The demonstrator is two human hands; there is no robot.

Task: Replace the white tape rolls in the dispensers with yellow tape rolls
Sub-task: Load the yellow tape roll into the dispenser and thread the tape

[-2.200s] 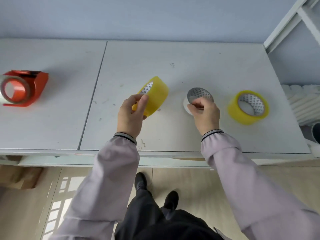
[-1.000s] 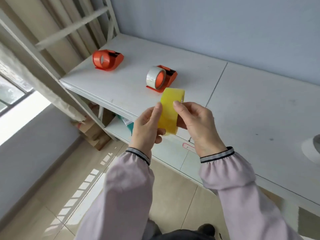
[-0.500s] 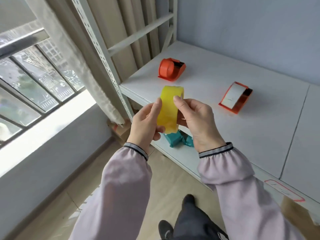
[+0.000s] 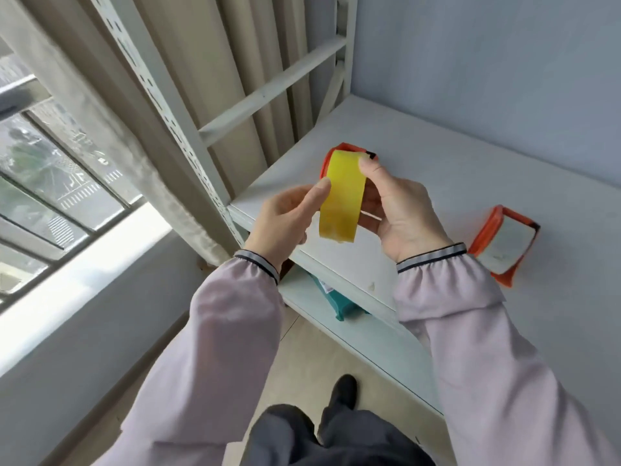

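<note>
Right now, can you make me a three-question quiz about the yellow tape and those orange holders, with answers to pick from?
1. Where is the round yellow tape roll?
A. on the white shelf
B. held between both hands
C. inside a dispenser

2. How many orange plastic tape dispensers show?
A. one
B. two
C. four

3. What sits in the orange dispenser on the right?
A. a white roll
B. a yellow roll
C. nothing

Answers:
1 B, the left hand and right hand grip it above the white shelf.
2 B, one right, another orange dispenser behind the roll.
3 A, its roll looks white.
</note>
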